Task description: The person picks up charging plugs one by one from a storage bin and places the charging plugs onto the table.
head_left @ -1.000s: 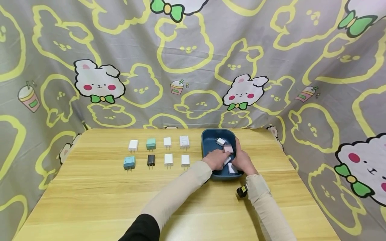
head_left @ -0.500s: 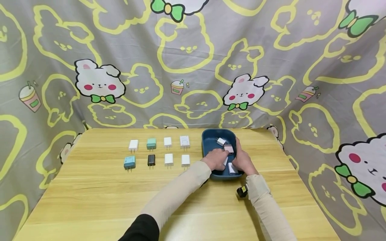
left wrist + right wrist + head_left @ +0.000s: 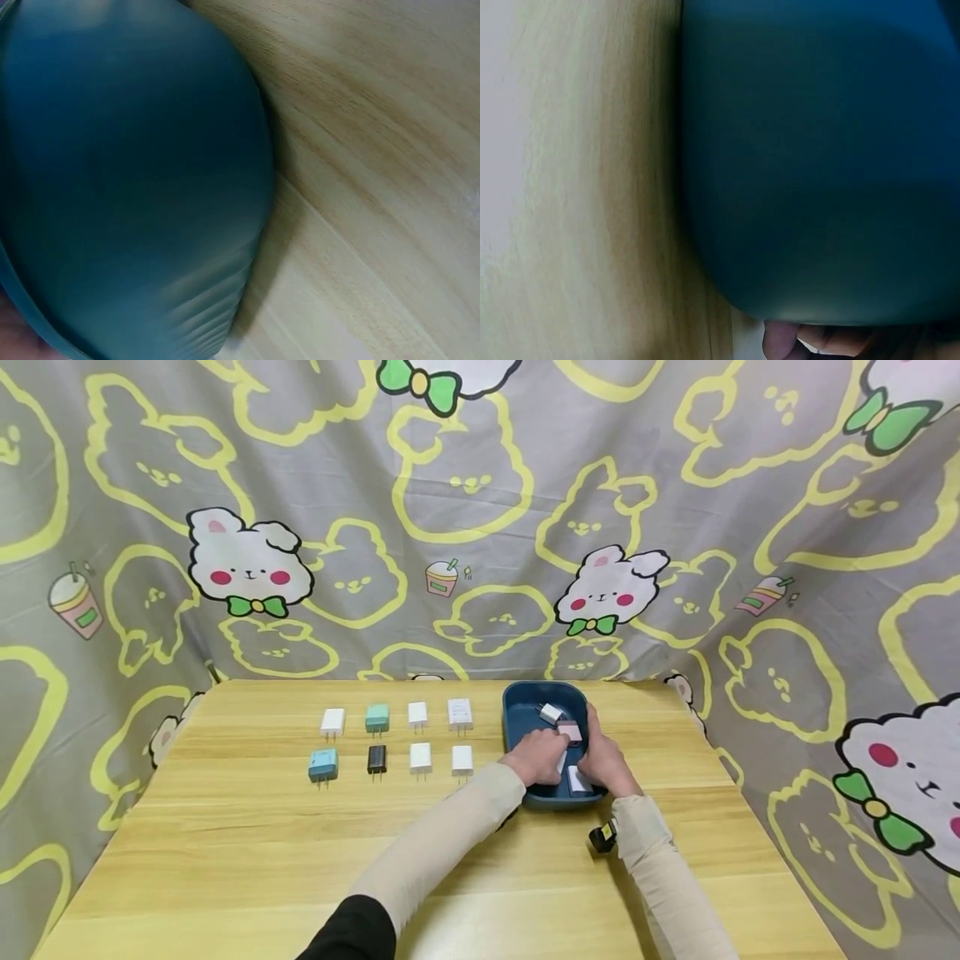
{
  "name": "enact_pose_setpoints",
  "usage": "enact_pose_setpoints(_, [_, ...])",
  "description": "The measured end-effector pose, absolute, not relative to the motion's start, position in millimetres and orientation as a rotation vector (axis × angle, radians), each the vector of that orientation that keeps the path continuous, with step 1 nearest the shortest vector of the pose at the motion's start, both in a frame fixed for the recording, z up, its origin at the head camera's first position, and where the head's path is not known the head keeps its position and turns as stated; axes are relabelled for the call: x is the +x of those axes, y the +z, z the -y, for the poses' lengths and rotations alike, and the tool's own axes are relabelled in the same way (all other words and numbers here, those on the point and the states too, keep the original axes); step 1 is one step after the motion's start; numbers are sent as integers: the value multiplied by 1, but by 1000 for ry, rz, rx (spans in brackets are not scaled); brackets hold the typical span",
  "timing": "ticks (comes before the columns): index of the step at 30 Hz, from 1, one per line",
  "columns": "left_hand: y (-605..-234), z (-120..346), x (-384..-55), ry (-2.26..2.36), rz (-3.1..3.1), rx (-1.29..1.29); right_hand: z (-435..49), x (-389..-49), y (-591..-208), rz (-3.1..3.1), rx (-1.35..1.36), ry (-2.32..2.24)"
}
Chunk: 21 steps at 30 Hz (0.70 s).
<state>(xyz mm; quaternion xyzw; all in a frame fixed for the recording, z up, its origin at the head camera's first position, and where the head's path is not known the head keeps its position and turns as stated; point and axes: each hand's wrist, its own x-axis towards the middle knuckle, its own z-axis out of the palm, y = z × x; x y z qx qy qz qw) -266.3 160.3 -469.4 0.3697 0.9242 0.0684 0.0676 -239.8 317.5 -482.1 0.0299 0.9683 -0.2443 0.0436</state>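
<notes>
A dark blue plastic bin (image 3: 513,697) stands at the right of the table, with several plug-in chargers inside. My left hand (image 3: 536,757) reaches over its left rim, fingers curled around a white charger (image 3: 561,762) that they mostly cover. With my right hand (image 3: 606,763) I grip the bin's right wall; one finger stretches along the rim. Also in the bin lie a small white charger (image 3: 550,712), a pink charger (image 3: 568,732) and another white charger (image 3: 578,779). Both wrist views are filled mainly by the bin's outer wall (image 3: 142,165), with fingertips (image 3: 780,339) at the right wrist view's bottom edge.
Two rows of chargers lie left of the bin, prongs toward me, among them a blue charger (image 3: 323,764), a black charger (image 3: 377,759) and a green charger (image 3: 377,717). A patterned curtain (image 3: 465,568) hangs behind the wooden table (image 3: 262,860).
The white charger under my left fingers shows less than a second ago, having shifted slightly left beneath them. Both hands otherwise stay almost still, and the bin keeps its place.
</notes>
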Motion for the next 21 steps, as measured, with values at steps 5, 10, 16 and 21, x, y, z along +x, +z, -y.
enact_pose_setpoints(5, [-469,-160,-266,213,-2802,1112,-317,-239,-483,-2969,83,-731])
enact_pose_setpoints(10, [-469,-158,-267,212,-2821,1109,-317,-238,-482,-2968,84,-733])
enact_pose_setpoints(16, [-467,-157,-266,243,-2814,1110,-316,-238,-482,-2960,84,-738])
enact_pose_setpoints(21, [-465,-156,-267,256,-2825,1096,-315,-239,-481,-2954,98,-718])
